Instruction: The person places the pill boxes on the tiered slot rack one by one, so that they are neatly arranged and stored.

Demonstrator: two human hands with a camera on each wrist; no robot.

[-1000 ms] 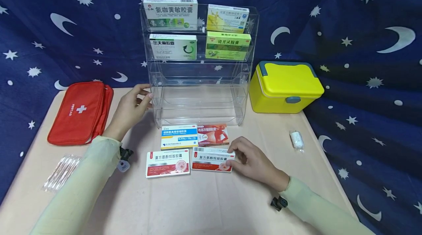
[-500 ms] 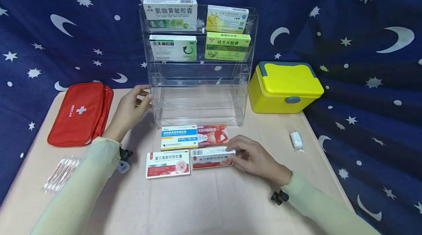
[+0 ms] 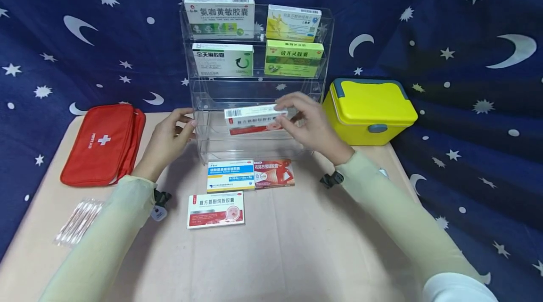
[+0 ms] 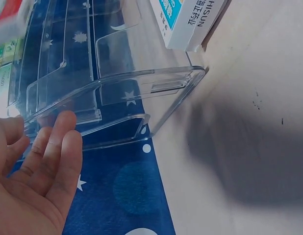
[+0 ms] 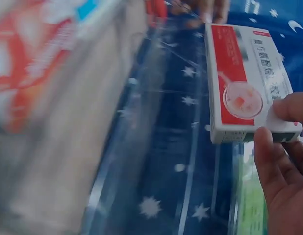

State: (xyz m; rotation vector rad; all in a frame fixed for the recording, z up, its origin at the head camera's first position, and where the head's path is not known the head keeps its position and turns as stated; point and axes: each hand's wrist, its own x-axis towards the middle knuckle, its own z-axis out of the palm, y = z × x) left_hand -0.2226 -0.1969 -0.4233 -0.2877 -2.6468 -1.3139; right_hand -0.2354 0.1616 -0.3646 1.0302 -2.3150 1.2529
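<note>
Lifted from the table (image 3: pixel 263 259) since half a second ago, one paracetamol-amantadine capsule box (image 3: pixel 252 123) is now pinched by the right hand (image 3: pixel 314 126) before lower tiers of the clear rack (image 3: pixel 250 146). Nearest, its twin box (image 3: pixel 216 210), the glucosamine box (image 3: pixel 230 175) and the ibuprofen box (image 3: pixel 273 173) lie unshelved; beyond, the left hand (image 3: pixel 167 136) curves loosely at the rack's side, gripping nothing visible, and the top two tiers carry four medicine boxes (image 3: pixel 222 60): shelving about half done, I judge.

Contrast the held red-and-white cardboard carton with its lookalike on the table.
The held carton is aloft in the right hand; the lookalike carton rests on the table. The held carton is tilted, its barcoded edge showing; the lookalike carton lies flat, face up. Both share the same red-and-white front design.
</note>
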